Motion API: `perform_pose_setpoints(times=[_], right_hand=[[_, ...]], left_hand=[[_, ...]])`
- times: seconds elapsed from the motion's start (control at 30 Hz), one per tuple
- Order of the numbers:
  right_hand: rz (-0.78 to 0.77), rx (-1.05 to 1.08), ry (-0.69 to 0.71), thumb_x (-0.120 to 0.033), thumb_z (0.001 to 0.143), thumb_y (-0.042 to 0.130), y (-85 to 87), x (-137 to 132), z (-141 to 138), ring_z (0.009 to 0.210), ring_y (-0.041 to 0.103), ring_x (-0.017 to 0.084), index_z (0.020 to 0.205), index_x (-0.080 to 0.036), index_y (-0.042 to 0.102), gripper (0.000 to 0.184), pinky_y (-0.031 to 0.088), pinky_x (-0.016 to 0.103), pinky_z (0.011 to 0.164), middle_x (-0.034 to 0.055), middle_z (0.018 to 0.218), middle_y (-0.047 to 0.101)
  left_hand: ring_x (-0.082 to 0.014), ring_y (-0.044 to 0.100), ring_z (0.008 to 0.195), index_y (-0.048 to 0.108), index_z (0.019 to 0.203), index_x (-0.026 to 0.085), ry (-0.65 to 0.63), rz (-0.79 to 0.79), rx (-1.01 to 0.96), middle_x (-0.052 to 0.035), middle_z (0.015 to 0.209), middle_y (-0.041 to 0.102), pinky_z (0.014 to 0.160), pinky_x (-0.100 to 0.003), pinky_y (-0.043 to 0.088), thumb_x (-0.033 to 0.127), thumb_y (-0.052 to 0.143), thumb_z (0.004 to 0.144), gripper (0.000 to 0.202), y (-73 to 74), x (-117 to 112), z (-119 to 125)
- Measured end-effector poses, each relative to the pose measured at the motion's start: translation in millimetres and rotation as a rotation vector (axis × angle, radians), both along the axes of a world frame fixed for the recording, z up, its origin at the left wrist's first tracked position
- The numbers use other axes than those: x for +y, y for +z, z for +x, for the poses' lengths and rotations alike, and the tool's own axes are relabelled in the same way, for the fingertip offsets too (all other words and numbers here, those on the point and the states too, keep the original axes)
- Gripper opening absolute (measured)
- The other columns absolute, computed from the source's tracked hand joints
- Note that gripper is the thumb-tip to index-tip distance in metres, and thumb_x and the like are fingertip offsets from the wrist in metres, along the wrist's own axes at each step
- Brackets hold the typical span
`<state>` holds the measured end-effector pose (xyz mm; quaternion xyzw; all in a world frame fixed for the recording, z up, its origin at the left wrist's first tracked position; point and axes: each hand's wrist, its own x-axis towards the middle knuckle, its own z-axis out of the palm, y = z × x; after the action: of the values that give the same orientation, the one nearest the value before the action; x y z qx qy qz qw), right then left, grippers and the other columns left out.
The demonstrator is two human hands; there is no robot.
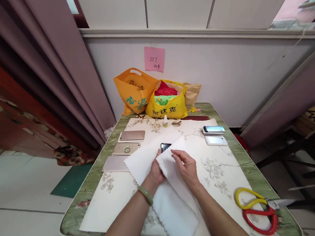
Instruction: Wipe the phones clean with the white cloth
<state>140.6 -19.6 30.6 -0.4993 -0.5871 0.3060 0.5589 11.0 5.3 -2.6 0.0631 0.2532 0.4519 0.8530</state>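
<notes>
A dark-screened phone (165, 147) shows only at its top end, the rest covered by a white cloth (176, 203) with zigzag edges. My left hand (156, 170), a green bangle on its wrist, is closed around the phone and cloth from below. Over the phone, my right hand (186, 167) pinches a fold of the cloth between thumb and fingers. The cloth hangs down past the table's front edge. Left of my hands lie a rose-gold phone (132, 136), a gold phone with a ring (119, 148) and a pale pinkish phone (115, 163).
Red and yellow scissors (259, 209) lie at the right edge. Stacked phones (213, 130) and a white phone (216, 140) sit back right. A small bottle (165, 121) stands before the orange bag (134, 90) and yellow bag (167, 109). A floral sheet (213, 169) covers the table.
</notes>
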Motion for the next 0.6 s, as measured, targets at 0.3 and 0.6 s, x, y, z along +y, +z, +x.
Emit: perform_pose_setpoints(times=[0.3, 0.6], right_hand=[[0.052, -0.906, 0.249, -0.050, 0.097, 0.038, -23.5, -18.8, -24.2, 0.146, 0.018, 0.028, 0.154, -0.017, 0.019, 0.069, 0.017, 0.054, 0.118, 0.0102, 0.157, 0.022], [-0.126, -0.969, 0.247, -0.061, 0.096, 0.025, -14.5, 20.3, -46.0, 0.148, 0.007, 0.027, 0.154, -0.012, 0.012, 0.077, 0.007, 0.053, 0.118, 0.0110, 0.159, 0.009]], left_hand=[[-0.0258, 0.067, 0.103, 0.067, 0.099, 0.014, 0.149, -0.048, 0.088, -0.0106, 0.097, 0.073, 0.098, -0.037, 0.047, 0.053, 0.055, 0.085, 0.044, 4.2, -1.7, -6.4], [-0.0235, 0.051, 0.128, 0.060, 0.124, 0.025, 0.138, -0.074, 0.023, -0.0048, 0.128, 0.063, 0.110, -0.037, 0.038, 0.056, 0.048, 0.089, 0.048, 2.8, 6.2, -12.6]])
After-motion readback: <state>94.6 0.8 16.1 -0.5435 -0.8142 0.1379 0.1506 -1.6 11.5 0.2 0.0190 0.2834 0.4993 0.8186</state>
